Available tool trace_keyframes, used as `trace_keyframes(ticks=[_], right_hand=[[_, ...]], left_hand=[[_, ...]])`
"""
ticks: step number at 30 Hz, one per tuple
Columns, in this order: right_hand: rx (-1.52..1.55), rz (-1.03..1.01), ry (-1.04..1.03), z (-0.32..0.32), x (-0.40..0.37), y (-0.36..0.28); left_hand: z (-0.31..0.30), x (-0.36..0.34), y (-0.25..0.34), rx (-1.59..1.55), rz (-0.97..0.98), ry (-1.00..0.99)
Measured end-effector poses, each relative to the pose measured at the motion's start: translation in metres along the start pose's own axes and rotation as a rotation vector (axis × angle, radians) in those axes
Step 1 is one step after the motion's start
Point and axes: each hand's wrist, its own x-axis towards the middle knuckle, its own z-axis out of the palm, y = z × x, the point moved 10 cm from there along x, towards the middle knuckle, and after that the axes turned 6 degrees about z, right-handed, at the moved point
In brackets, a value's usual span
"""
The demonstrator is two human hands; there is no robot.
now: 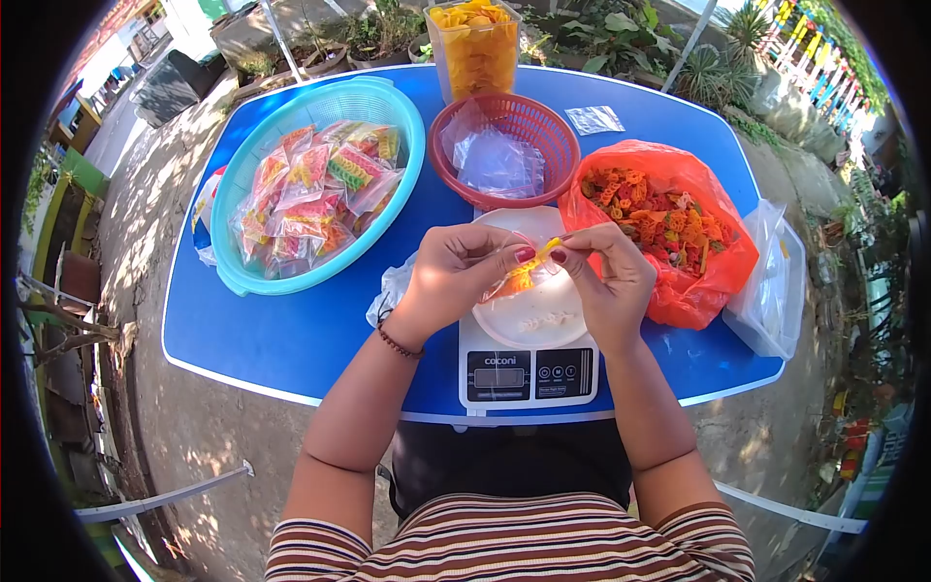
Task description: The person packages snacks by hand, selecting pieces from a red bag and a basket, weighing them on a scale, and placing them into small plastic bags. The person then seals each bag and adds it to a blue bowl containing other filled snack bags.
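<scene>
Over the kitchen scale, my left hand and my right hand meet at the top of a small clear plastic bag. Both are closed, thumbs and forefingers pinching its upper edge. Yellow and orange pieces show inside the bag, partly hidden by my fingers. Below it, a round white plate lies on the scale with a few pale crumbs. Just right of my right hand, an open red plastic bag holds orange, red and greenish lattice-shaped snacks.
A turquoise basket of filled snack packets stands on the left of the blue table. Behind the scale, a red basket holds empty clear bags. A clear tub of yellow chips stands farther back. Clear plastic lies far right.
</scene>
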Motion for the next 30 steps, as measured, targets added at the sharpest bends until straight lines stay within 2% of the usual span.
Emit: trace_keyframes(ticks=[3, 7, 10, 13, 16, 19, 22, 25, 30], right_hand=[[-0.294, -0.271, -0.107, 0.017, 0.002, -0.029], [0.013, 0.071, -0.154, 0.013, 0.004, -0.003], [-0.658, -0.043, -0.171, 0.016, 0.007, -0.007], [-0.869, -0.236, -0.238, 0.022, 0.004, -0.008], [-0.823, -0.242, -0.208, 0.021, 0.005, -0.013], [-0.503, -0.134, -0.114, 0.011, 0.01, -0.019], [-0.042, -0.086, 0.134, -0.01, 0.006, -0.017], [0.096, -0.106, 0.185, -0.016, -0.001, -0.016], [0.26, -0.022, 0.138, -0.008, -0.005, -0.006]], left_hand=[[-0.001, -0.001, 0.001, 0.028, 0.018, -0.005], [-0.008, 0.001, 0.0, 0.071, 0.05, 0.078], [-0.015, 0.003, 0.008, -0.017, 0.093, 0.142], [-0.02, 0.005, 0.016, -0.042, 0.138, 0.165], [-0.02, 0.005, 0.014, -0.035, 0.141, 0.165], [-0.017, 0.004, 0.011, -0.004, 0.104, 0.149], [-0.011, 0.002, 0.012, 0.017, 0.07, 0.133], [-0.009, 0.001, 0.013, -0.001, 0.052, 0.128], [-0.006, 0.0, 0.015, -0.037, 0.048, 0.102]])
